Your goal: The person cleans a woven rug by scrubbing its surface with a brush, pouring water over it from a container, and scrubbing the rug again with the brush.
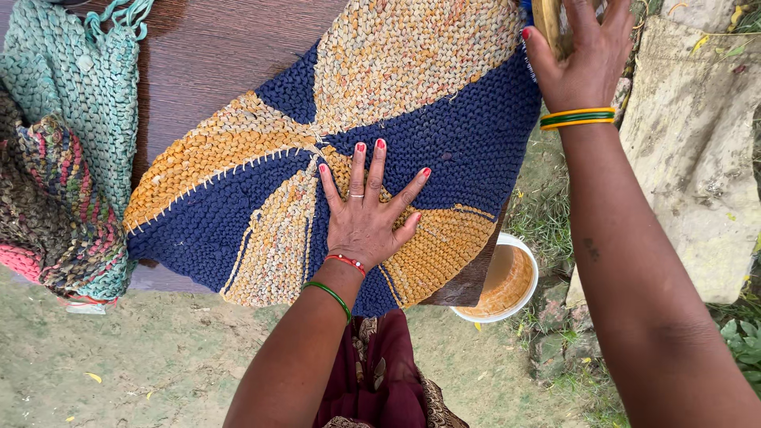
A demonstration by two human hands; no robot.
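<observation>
A round woven mat (238,214) in navy blue and yellow-orange wedges lies on a dark wooden table (214,55). My left hand (366,212) rests flat on the mat near its centre, fingers spread, red nails, a ring and red and green bangles at the wrist. My right hand (583,59) reaches to the mat's far right edge and grips a round wooden-looking object (548,24), partly cut off by the frame's top. Yellow and green bangles circle that wrist.
A teal knitted piece (79,79) and a multicoloured knitted piece (55,206) lie on the table's left end. A white bowl (507,281) with yellowish content sits on the ground below the table's edge. Stones (697,158) and grass lie at right.
</observation>
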